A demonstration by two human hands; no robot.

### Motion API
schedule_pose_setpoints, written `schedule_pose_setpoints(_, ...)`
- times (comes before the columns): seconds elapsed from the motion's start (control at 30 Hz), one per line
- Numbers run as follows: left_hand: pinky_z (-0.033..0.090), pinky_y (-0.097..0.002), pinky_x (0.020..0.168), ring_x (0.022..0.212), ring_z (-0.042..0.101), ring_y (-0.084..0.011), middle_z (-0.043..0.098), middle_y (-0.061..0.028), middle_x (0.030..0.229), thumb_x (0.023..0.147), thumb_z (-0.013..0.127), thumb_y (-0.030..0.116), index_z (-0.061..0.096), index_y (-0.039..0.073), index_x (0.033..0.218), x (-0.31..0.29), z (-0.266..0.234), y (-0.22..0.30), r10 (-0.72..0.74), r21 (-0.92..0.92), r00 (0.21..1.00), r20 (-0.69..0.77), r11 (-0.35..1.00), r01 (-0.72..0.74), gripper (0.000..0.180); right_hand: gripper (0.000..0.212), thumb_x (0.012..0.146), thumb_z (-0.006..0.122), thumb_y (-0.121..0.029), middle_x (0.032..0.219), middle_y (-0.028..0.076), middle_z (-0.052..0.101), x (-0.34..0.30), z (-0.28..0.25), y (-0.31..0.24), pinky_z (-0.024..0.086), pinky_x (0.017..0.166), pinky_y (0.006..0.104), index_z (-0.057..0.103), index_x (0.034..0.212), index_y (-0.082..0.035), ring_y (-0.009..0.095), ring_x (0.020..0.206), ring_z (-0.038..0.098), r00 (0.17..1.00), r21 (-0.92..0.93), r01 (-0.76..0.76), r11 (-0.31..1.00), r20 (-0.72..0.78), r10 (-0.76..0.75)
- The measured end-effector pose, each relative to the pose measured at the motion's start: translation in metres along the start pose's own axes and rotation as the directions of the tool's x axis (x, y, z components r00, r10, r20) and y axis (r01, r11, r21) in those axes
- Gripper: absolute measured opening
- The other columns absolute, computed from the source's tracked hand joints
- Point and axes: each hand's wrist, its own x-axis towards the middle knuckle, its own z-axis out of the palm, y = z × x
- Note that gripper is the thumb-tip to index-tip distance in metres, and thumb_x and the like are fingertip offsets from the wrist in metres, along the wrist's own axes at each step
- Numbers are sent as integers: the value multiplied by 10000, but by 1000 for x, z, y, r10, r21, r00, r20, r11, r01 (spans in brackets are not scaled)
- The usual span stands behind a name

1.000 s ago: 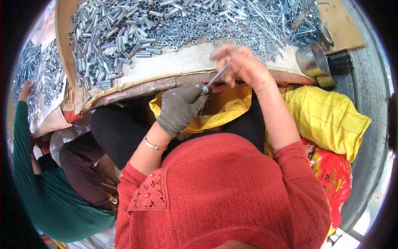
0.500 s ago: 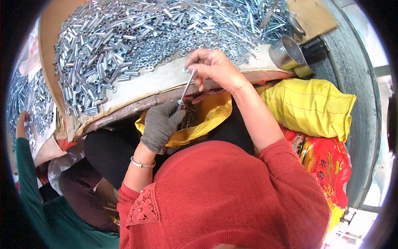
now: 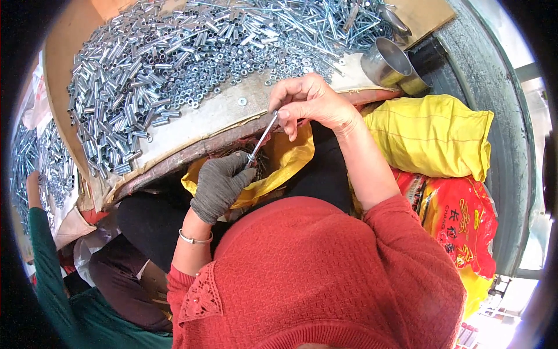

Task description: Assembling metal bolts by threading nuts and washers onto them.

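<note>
The long bolt (image 3: 261, 137) is a thin silver rod held between the two hands, just off the near edge of the desk (image 3: 192, 125) and above the yellow sack (image 3: 279, 166) on the person's lap. It slants up from the left hand (image 3: 220, 185) to the right hand (image 3: 311, 102).

The left hand wears a grey glove and is closed around the low end of the bolt. The right hand is bare, and its thumb and first fingers pinch the top end. Both hands are holding the same bolt, one at each end, so the bolt lies right between them and touches both.

To do this bit well, I think the gloved hand should keep a firm, steady grip so the bolt does not wobble. The bare fingers should work lightly and keep in line with the rod, so that nothing goes on crooked or slips off into the sack. I cannot tell if a small part sits on the bolt, as it is too tiny to see here.

On the desk there is a big heap of short metal tubes (image 3: 116, 87), a spread of small nuts (image 3: 250, 58) and more long rods (image 3: 325, 23). Two shiny metal cups (image 3: 386, 61) stand at the far right edge. Another person in a green sleeve (image 3: 43, 256) is at the left.
</note>
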Motion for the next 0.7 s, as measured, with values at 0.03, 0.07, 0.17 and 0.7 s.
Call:
schedule_pose_setpoints(0.03,456,-282,620,642,551,-128,592,-78,700,786,644,99,647,-5,901,-2,0,0,-10,-10,1000,0,1000,10,156,171,841,638,-93,787,84,643,1,3,2,562,520,284,615,959,29,129,614,629,1000,4,-2,1000,3,2)
schedule_pose_setpoints(0.07,456,-282,620,642,551,-128,592,-78,700,786,644,99,647,-5,901,-2,-1,0,-18,-10,1000,-2,1000,18,156,167,840,636,-86,785,84,642,4,6,4,564,523,288,615,961,29,129,615,629,1000,-59,-12,998,-13,11)
schedule_pose_setpoints(0.17,454,-294,605,613,557,-155,598,-108,693,783,654,114,650,9,911,-2,-4,2,55,121,991,-124,992,-40,165,166,840,636,-81,780,81,644,10,19,13,557,526,279,619,967,24,125,618,627,999,-70,-36,997,-21,35)
schedule_pose_setpoints(0.7,396,-260,517,576,453,-84,545,-53,622,842,639,180,602,4,777,-4,-34,-1,-15,7,744,-668,1000,26,192,471,935,489,-417,1114,165,600,40,96,45,396,953,343,616,1081,12,258,1095,542,812,-394,535,747,-5,-584)
